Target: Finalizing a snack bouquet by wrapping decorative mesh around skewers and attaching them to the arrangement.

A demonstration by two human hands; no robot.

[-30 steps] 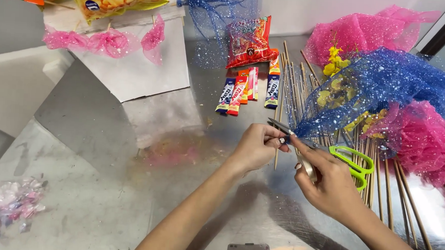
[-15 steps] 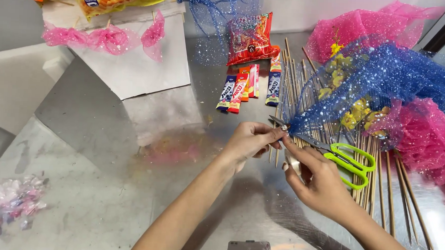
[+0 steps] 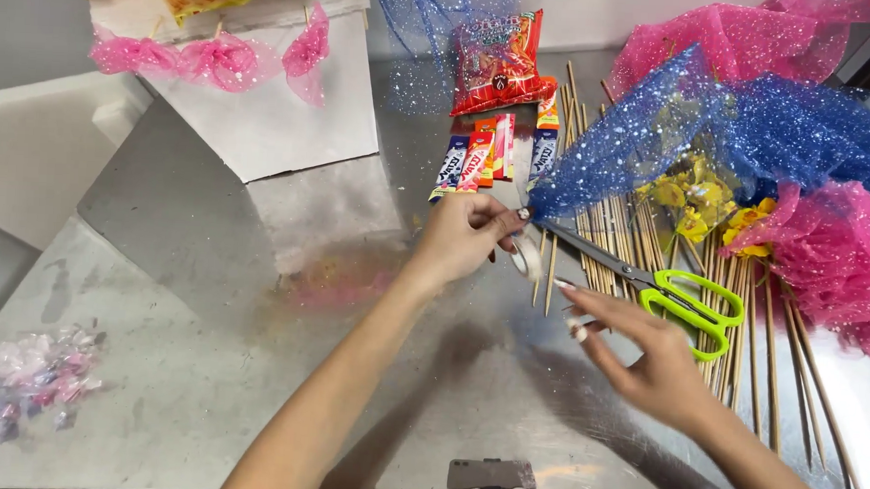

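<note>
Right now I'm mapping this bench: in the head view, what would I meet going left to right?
Wrapper pile → pink bows → left hand → tape roll → right hand → green scissors → pink net.

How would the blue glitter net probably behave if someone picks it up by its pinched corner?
The blue glitter net would probably hang limp, since it already lies in soft folds over the wooden sticks. It looks light, being see-through mesh. It may snag on stick ends, as the left hand pinches its corner beside them.
</note>
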